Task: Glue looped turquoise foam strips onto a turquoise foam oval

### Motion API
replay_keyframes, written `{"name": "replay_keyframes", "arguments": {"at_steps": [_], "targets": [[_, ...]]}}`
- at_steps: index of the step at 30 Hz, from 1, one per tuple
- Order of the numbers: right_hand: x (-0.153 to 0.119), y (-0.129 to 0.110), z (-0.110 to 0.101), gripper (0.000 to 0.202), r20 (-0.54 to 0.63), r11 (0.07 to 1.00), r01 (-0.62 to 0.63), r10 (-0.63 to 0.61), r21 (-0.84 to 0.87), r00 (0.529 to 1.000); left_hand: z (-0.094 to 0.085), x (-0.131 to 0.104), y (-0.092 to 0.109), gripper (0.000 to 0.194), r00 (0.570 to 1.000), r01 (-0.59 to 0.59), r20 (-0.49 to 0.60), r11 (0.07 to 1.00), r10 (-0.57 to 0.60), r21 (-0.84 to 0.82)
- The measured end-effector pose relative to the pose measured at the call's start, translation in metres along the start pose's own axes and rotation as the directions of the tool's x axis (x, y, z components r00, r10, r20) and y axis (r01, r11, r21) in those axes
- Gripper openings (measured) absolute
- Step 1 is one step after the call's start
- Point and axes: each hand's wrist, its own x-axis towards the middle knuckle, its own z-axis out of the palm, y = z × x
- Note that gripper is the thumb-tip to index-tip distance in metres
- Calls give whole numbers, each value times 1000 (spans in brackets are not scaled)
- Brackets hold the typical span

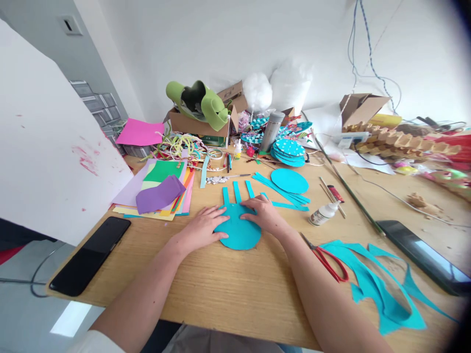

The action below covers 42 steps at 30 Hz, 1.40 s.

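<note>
A round blue paper disc lies flat on the wooden table, with several blue paper strips sticking out from its far edge like rays. My left hand rests on the disc's left side, fingers stretched out and thumb near its lower left. On the upper right part lies my right hand, thumb apart from the fingers, its fingertips pressing near the base of the strips. Another blue disc and loose blue strips lie just beyond. To the right stands a white glue bottle, tilted over, near red-handled scissors.
Coloured paper sheets are stacked at the left, behind a black phone. Blue paper offcuts and a second phone lie at the right. A grey flask and a cardboard box stand at the back.
</note>
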Motion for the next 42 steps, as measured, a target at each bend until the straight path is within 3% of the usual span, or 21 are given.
{"name": "replay_keyframes", "arguments": {"at_steps": [42], "targets": [[0, 2, 0, 43, 13, 1000, -9, 10, -4, 1000, 6, 0, -2, 51, 1000, -12, 21, 1000, 12, -7]]}}
